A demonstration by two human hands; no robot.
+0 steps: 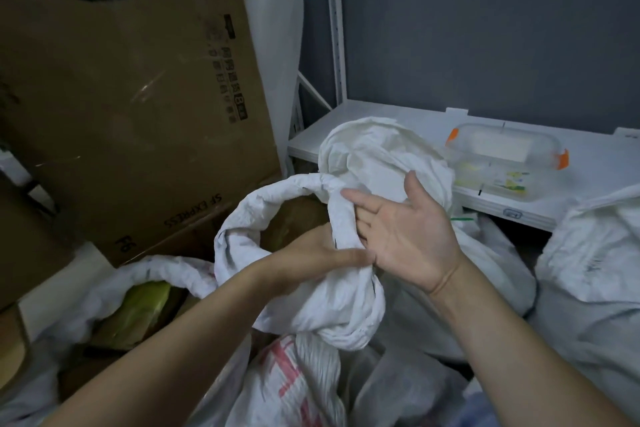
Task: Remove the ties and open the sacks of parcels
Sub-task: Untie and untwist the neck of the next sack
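Cardboard box [131,87]: stood at the left; "SF EXPRESS" is printed upside down near its lower edge.
Shelf [398,121]: white, set against a grey wall behind the sacks.
Central sack [329,305]: white, located in the middle foreground between the box and the shelf. Its mouth is opened, the rim [277,191] is rolled back, and a brown parcel [294,218] is seen inside.
Right sack [595,270]: white, bunched at the top, stood at the right edge below the shelf.
Left sack [162,269]: opened; a yellow-green parcel [145,305] is exposed inside.
Printed sack [287,385]: red markings, lain just below the central sack.
Left hand [311,253]: the central sack's gathered fabric is gripped. The thumb is pressed on the cloth and the fingers are hidden behind it.
Right hand [408,232]: palm turned up, fingers [353,199] apart and relaxed, touching the rolled rim; nothing is clamped.
Clear container [505,159]: orange clips, rested on the shelf.
Green strip [462,218]: noted under the shelf edge; whether it is a tie cannot be told.
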